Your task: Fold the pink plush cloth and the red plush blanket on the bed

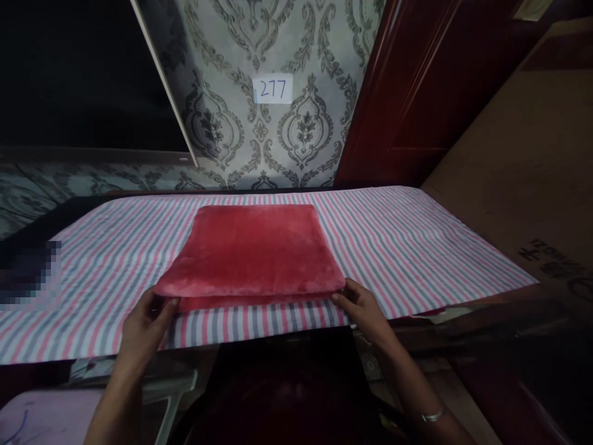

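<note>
A red plush cushion cover [259, 250] lies flat on a striped cloth [389, 247] in pink, grey and white. Its near edge shows two layers, the upper one slightly raised above the lower. At the near left corner, my left hand [147, 321] pinches the fabric between thumb and fingers. My right hand [360, 306] grips the near right corner in the same way, with a bracelet on that wrist. Some fingertips are hidden beneath the fabric.
A dark television screen [88, 80] stands at the back left. Behind the table is patterned wallpaper [306, 123] with a paper label [273, 88] reading 277. A large cardboard box [532, 167] leans at the right, beside a dark red wooden panel [407, 86].
</note>
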Demonstrator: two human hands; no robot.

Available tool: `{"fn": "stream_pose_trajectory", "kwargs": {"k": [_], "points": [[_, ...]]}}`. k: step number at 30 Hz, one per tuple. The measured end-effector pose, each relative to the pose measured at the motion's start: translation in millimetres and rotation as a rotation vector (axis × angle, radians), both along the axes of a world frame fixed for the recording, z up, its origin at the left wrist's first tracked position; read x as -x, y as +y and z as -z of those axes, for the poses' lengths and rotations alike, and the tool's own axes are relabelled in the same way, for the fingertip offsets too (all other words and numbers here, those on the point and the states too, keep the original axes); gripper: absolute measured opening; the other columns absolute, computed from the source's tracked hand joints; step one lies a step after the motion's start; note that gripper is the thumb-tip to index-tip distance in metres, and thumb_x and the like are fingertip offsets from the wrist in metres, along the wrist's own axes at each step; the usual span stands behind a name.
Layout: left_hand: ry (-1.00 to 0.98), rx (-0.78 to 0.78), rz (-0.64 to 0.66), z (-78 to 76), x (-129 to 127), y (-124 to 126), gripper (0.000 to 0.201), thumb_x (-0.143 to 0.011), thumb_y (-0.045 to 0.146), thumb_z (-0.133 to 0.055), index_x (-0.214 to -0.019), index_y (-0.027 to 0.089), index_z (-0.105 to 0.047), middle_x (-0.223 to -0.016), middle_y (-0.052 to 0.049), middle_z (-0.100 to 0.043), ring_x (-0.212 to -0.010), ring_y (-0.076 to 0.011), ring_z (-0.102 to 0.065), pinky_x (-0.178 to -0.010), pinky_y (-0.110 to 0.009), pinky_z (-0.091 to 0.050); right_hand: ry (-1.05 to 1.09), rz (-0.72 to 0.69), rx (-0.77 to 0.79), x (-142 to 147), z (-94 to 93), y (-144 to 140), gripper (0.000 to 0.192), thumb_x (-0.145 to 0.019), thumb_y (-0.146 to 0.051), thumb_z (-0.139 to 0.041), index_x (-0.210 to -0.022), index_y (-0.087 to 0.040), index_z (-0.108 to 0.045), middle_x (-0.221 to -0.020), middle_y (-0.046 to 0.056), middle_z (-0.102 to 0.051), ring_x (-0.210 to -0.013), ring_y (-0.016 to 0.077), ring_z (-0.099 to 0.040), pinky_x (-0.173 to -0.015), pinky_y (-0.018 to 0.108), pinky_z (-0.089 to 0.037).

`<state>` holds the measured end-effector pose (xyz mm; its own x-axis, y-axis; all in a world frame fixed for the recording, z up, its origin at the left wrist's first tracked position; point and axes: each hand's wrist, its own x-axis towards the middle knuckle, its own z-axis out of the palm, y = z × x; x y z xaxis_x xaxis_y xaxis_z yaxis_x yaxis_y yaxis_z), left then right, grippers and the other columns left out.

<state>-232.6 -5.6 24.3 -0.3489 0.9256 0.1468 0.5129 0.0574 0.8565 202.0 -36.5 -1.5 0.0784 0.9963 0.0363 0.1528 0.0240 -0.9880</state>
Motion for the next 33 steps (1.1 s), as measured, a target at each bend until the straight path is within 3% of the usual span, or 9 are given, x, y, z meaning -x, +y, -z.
{"fn": "stream_pose_trajectory", "kwargs": {"k": [4, 9, 12, 14, 16, 20, 26, 29, 33], "points": [[0.001, 0.013, 0.014, -4.8, -0.4, -1.8, 0.050, -0.064, 0.060, -0.070, -0.098, 0.022, -0.067, -0.079, 0.001, -0.069, -0.074, -0.0209, -0.062, -0.071, -0.031, -0.050, 0.184, 0.040, 0.016, 12.0, -5.2, -2.9, 0.044, -0.076, -0.048, -0.074, -0.108, -0.022, -0.059, -0.079, -0.002, -0.061, -0.063, 0.0132, -0.053, -0.058, 0.025, -0.044], [-0.233, -0.035, 0.167, -17.5, -12.9, -4.9, 0.050, -0.065, 0.056, -0.077, -0.101, 0.021, -0.069, -0.097, -0.005, -0.074, -0.098, -0.0258, -0.065, -0.088, -0.034, -0.051, 0.271, 0.039, 0.091, 23.8, -6.4, -4.6, 0.081, -0.071, -0.044, -0.079, -0.139, -0.028, -0.037, -0.078, -0.005, -0.063, -0.054, 0.0133, -0.056, -0.051, 0.026, -0.047], [-0.303, -0.055, 0.192, -16.1, -12.6, -1.2, 0.043, -0.061, 0.051, -0.079, -0.089, 0.020, -0.070, -0.089, -0.005, -0.073, -0.095, -0.0257, -0.065, -0.087, -0.033, -0.051, 0.212, 0.089, 0.066, 22.6, -1.1, 0.0, 0.061, -0.069, -0.045, -0.079, -0.120, -0.022, -0.054, -0.062, -0.006, -0.058, -0.051, 0.0140, -0.054, -0.050, 0.026, -0.046], [-0.335, -0.071, 0.121, -11.2, -7.9, 2.3, 0.034, -0.061, 0.047, -0.078, -0.078, 0.020, -0.067, -0.077, -0.001, -0.070, -0.080, -0.0204, -0.062, -0.077, -0.029, -0.050, 0.145, 0.143, 0.046, 18.0, 3.5, 4.9, 0.041, -0.067, -0.046, -0.078, -0.094, -0.020, -0.061, -0.054, -0.006, -0.054, -0.047, 0.0119, -0.049, -0.046, 0.023, -0.041], [-0.351, -0.087, 0.033, -6.0, -2.4, 5.1, 0.027, -0.063, 0.043, -0.075, -0.071, 0.020, -0.064, -0.069, 0.002, -0.065, -0.068, -0.0154, -0.056, -0.068, -0.025, -0.046, 0.096, 0.182, 0.041, 12.2, 7.1, 8.8, 0.035, -0.065, -0.046, -0.078, -0.080, -0.020, -0.061, -0.053, -0.005, -0.053, -0.047, 0.0108, -0.047, -0.045, 0.023, -0.040], [-0.299, -0.030, 0.053, -5.7, 4.8, 3.3, 0.024, -0.064, 0.041, -0.072, -0.071, 0.019, -0.066, -0.069, 0.001, -0.065, -0.070, -0.0165, -0.058, -0.068, -0.026, -0.046, 0.045, 0.148, 0.033, 3.3, 7.7, 8.1, 0.034, -0.067, -0.048, -0.076, -0.081, -0.020, -0.063, -0.059, -0.003, -0.057, -0.051, 0.0124, -0.052, -0.050, 0.024, -0.045], [-0.325, 0.106, 0.261, -26.8, 3.4, -8.0, 0.041, -0.059, 0.044, -0.081, -0.093, 0.023, -0.073, -0.104, -0.005, -0.075, -0.104, -0.0286, -0.065, -0.097, -0.036, -0.049, -0.026, -0.082, 0.014, 0.0, -6.0, 2.2, 0.048, -0.076, -0.061, -0.070, -0.099, -0.019, -0.067, -0.068, 0.002, -0.065, -0.064, 0.0184, -0.061, -0.064, 0.029, -0.052], [-0.335, 0.110, 0.188, -28.2, -6.7, 0.1, 0.052, -0.061, 0.060, -0.080, -0.094, 0.020, -0.073, -0.100, -0.007, -0.076, -0.101, -0.0291, -0.067, -0.095, -0.036, -0.050, -0.033, -0.092, 0.033, 8.6, -15.8, 9.3, 0.054, -0.074, -0.073, -0.065, -0.079, -0.019, -0.063, -0.060, 0.002, -0.061, -0.058, 0.0172, -0.056, -0.059, 0.029, -0.048], [-0.366, 0.016, 0.004, -25.2, -14.9, 10.4, 0.068, -0.050, 0.072, -0.080, -0.091, 0.018, -0.073, -0.085, -0.005, -0.076, -0.088, -0.0287, -0.069, -0.083, -0.036, -0.055, -0.022, 0.062, -0.056, 20.6, -29.8, 14.4, 0.053, -0.072, -0.072, -0.067, -0.064, -0.020, -0.055, -0.057, -0.002, -0.051, -0.056, 0.0140, -0.046, -0.055, 0.026, -0.042]]}}
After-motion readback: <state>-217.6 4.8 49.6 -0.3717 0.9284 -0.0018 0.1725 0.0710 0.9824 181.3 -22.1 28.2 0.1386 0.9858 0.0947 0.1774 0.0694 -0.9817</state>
